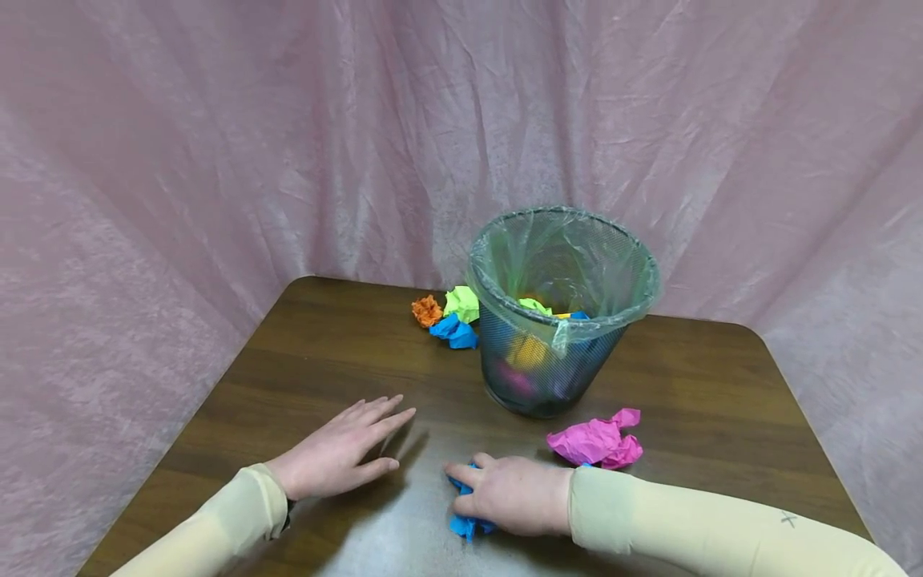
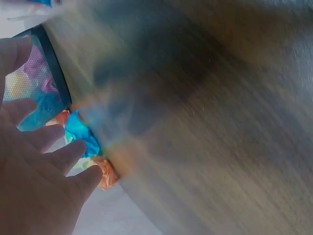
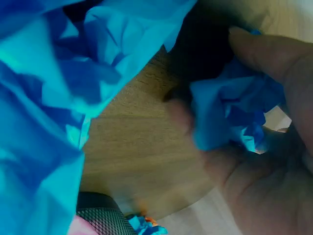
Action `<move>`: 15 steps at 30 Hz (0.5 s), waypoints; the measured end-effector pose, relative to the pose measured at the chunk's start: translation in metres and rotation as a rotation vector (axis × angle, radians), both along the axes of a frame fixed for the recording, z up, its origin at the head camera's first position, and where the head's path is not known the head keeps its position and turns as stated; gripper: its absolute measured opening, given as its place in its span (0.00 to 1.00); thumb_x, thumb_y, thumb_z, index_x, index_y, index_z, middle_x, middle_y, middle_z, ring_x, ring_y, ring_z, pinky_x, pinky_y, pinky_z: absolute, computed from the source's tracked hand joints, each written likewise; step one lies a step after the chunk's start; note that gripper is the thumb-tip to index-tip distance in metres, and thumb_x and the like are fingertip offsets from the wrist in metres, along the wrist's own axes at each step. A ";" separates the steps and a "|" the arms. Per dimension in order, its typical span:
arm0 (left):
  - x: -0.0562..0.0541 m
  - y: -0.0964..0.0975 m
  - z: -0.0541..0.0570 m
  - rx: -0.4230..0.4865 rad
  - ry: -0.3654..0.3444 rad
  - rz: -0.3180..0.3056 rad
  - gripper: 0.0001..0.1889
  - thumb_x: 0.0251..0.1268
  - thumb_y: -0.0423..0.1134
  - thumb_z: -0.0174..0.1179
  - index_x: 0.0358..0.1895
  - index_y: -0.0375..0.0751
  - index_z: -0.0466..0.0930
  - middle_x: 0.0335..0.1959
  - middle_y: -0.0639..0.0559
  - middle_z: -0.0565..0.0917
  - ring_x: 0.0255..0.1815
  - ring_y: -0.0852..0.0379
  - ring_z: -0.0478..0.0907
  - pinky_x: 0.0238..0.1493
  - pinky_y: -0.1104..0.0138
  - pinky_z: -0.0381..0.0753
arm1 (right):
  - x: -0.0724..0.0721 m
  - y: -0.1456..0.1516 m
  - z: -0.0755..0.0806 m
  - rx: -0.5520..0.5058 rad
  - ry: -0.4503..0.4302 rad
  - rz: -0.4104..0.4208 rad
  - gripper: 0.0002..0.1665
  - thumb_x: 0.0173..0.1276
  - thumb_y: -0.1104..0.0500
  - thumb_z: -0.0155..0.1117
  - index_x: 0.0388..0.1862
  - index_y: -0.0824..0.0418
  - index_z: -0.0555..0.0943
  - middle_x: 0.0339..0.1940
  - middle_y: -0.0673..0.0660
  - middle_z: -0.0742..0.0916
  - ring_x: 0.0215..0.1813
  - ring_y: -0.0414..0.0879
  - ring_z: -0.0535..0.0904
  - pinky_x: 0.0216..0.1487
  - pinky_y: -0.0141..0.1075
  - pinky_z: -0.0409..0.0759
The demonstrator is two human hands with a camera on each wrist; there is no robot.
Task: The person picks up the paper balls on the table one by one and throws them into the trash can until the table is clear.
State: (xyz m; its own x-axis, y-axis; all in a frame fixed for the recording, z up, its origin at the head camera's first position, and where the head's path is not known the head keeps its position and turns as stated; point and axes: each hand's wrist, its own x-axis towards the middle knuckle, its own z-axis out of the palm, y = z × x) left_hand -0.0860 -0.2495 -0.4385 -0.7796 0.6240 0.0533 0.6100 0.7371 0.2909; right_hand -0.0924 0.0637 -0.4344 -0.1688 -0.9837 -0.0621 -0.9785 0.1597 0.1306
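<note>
My right hand is over a crumpled blue paper on the table, its thumb and fingers curled around it. In the right wrist view the blue paper ball sits between thumb and fingers. A second, larger-looking blue crumpled paper fills that view's left side; in the head view only a sliver shows beside my forearm. Just beyond my right wrist lies a crumpled pink paper. My left hand hovers low over the table at left, fingers spread, holding nothing.
A black mesh wastebasket with a clear liner stands behind the right hand, crumpled papers inside. Left of it lie orange, green and blue paper balls. Pink curtain hangs around the wooden table.
</note>
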 end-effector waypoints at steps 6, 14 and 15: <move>0.002 0.005 -0.002 0.008 -0.024 -0.012 0.37 0.74 0.52 0.62 0.81 0.47 0.59 0.81 0.42 0.57 0.80 0.42 0.57 0.75 0.42 0.56 | -0.005 -0.003 0.001 -0.028 -0.056 0.037 0.04 0.72 0.55 0.70 0.42 0.44 0.86 0.49 0.46 0.81 0.43 0.39 0.72 0.31 0.24 0.72; 0.002 0.008 0.000 0.019 -0.039 -0.024 0.37 0.74 0.50 0.62 0.81 0.46 0.59 0.81 0.42 0.57 0.80 0.42 0.57 0.76 0.42 0.55 | -0.006 -0.004 0.019 -0.093 -0.046 0.040 0.03 0.70 0.54 0.72 0.38 0.48 0.85 0.47 0.43 0.81 0.44 0.39 0.74 0.37 0.24 0.75; 0.002 0.008 0.000 0.020 -0.035 -0.026 0.37 0.74 0.50 0.62 0.81 0.46 0.59 0.82 0.42 0.57 0.80 0.42 0.57 0.76 0.42 0.56 | -0.006 -0.004 0.023 -0.109 -0.038 0.043 0.03 0.70 0.55 0.72 0.38 0.48 0.85 0.46 0.43 0.82 0.44 0.39 0.75 0.39 0.24 0.76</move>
